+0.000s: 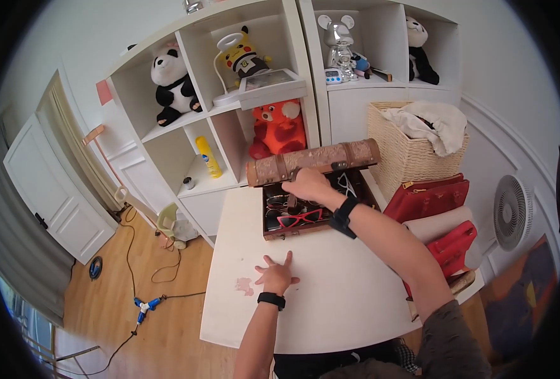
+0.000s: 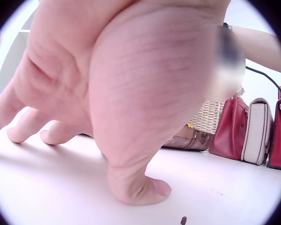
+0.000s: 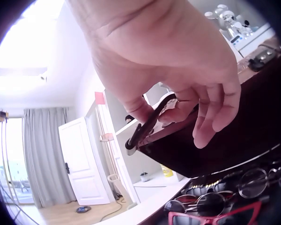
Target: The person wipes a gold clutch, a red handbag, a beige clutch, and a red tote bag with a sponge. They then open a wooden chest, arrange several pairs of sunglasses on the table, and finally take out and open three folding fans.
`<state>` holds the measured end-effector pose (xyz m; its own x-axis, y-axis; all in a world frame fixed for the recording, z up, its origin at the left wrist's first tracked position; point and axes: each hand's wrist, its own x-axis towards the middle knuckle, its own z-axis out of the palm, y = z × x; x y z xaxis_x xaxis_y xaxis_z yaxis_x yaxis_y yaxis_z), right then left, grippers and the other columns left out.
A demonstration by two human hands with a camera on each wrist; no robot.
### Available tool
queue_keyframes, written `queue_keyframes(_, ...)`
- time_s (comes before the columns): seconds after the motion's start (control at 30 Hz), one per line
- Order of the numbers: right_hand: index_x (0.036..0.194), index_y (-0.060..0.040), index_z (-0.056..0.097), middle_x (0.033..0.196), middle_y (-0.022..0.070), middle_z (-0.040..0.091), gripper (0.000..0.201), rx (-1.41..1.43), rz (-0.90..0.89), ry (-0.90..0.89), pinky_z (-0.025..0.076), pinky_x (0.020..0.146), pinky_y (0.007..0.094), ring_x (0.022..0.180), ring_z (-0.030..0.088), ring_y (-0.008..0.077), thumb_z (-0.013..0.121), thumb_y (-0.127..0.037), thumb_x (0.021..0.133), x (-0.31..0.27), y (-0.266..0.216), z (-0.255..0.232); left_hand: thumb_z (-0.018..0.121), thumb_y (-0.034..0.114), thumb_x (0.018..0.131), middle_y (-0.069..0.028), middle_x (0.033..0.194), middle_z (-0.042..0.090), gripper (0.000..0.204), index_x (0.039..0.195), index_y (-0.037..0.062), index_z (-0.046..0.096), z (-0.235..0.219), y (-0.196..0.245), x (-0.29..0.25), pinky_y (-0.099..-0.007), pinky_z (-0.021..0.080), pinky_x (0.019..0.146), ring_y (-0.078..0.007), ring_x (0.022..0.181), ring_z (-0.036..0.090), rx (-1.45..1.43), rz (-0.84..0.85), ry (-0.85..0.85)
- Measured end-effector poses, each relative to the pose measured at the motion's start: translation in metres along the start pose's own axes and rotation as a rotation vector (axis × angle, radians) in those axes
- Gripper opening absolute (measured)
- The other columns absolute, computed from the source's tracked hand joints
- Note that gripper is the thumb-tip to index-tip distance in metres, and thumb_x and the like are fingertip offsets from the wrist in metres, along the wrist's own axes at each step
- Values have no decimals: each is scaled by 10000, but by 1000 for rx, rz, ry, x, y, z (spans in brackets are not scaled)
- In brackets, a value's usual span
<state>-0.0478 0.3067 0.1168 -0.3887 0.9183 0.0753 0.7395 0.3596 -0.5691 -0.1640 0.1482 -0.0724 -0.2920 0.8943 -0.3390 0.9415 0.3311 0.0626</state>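
A brown, trunk-like box [image 1: 292,232] stands at the table's far side, its patterned lid [image 1: 321,155] raised. My right hand [image 1: 311,187] grips the front edge of that lid. In the right wrist view, thumb and forefinger pinch a dark strap [image 3: 151,123] there, while the other fingers bend over the lid's dark inner side [image 3: 257,119]. Inside the box lie several pairs of glasses, with red-framed sunglasses [image 1: 300,218] at the front. My left hand [image 1: 276,276] rests on the white table [image 1: 343,297] with fingers spread, fingertips and thumb on the surface, holding nothing.
Red handbags [image 1: 428,192] and a pale bag stand along the table's right side, before a wicker basket [image 1: 387,142] with white cloth. Behind the box rises a white shelf [image 1: 229,126] with plush toys. A fan [image 1: 512,211] is at the right; cables [image 1: 131,252] cross the floor.
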Motion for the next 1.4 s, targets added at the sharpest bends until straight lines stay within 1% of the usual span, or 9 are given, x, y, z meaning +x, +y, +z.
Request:
queue_keyframes(0.13,1012,-1,733,1057,211,707,515,-114,-24,0,532,844,455,1019,665,389,672,-459,784,19,-11,-18,757,571,746,-433,1505,133,992,1541,401,187,-12,2,-10,-722,503,773,-749,1241,259,12,29,-18)
queue_keyframes(0.5,926,-41,757,949,210,725,374,-358,-104,276,566,720,409,939,707,327,731,-380,769,57,-22,-18,720,603,763,-416,1517,134,1014,1547,411,107,-1,0,-2,-712,524,700,-761,1201,297,79,26,2)
queue_keyframes(0.57,971,1,711,968,241,681,448,-315,-116,212,541,797,470,950,671,387,740,-398,768,70,-13,-15,720,603,762,-418,1515,135,1014,1547,409,108,-3,1,-3,-712,523,700,-762,1202,294,79,25,3)
queue_keyframes(0.63,1068,2,623,1070,229,590,506,-506,-223,615,519,844,480,985,625,406,756,-370,752,78,-10,-9,720,601,763,-420,1514,135,1013,1547,410,108,-6,3,-3,-712,523,698,-761,1202,298,91,24,-18)
queue_keyframes(0.77,1116,-15,531,1114,207,526,558,-399,-312,653,483,902,478,1034,581,384,762,-374,757,93,-1,-12,765,533,756,-331,1575,118,991,1534,460,156,-6,4,-2,-803,412,819,-716,1302,212,-44,-30,-45)
queue_keyframes(1.03,1338,-7,482,1366,229,510,674,-541,-320,545,429,1012,491,1248,498,381,611,-499,895,128,20,-11,716,637,738,-425,1506,159,1059,1553,397,82,2,3,2,-714,523,668,-763,1180,324,172,50,3)
queue_keyframes(1.17,1463,-46,385,1541,224,319,757,-408,-242,385,428,1046,489,1278,480,403,587,-517,906,128,20,-20,717,641,731,-425,1504,168,1069,1553,397,79,0,4,-2,-718,520,659,-769,1170,328,167,23,16)
queue_keyframes(1.23,1507,-71,330,1584,208,248,785,-332,-205,312,440,1041,487,1259,498,407,599,-496,904,123,20,-28,739,530,769,-437,1351,432,989,1564,324,188,-2,3,-7,-838,312,890,-632,1358,246,40,66,48)
queue_keyframes(1.4,1557,-116,172,1627,178,93,867,-451,-173,215,503,969,477,1142,583,417,669,-221,854,118,26,-29,737,526,771,-377,1284,537,986,1567,300,200,-6,4,-8,-826,280,928,-584,1384,251,40,64,39)
